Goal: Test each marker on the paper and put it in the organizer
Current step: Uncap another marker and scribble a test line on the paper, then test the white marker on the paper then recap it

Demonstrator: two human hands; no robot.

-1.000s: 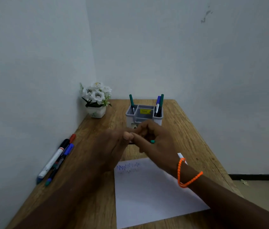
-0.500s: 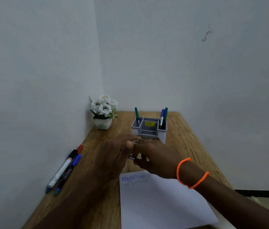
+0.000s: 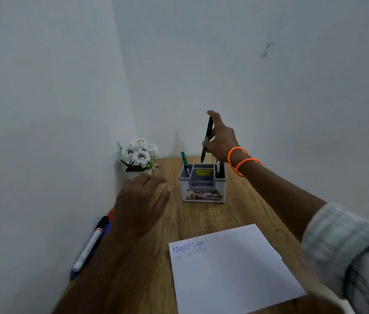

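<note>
Placement step: right hand (image 3: 221,138) clamps marker (image 3: 206,139) upright (cap down) above organizer (image 3: 202,196); lower next. Left hand (image 3: 141,203) empty, fingers apart.

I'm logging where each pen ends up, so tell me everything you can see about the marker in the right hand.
The marker is slim and dark-bodied with a green end pointing down. The right hand pinches it nearly upright, slightly tilted, above the grey organizer, over its back middle compartment. Its lower tip is not yet inside, and only the fingers touch it.
</note>
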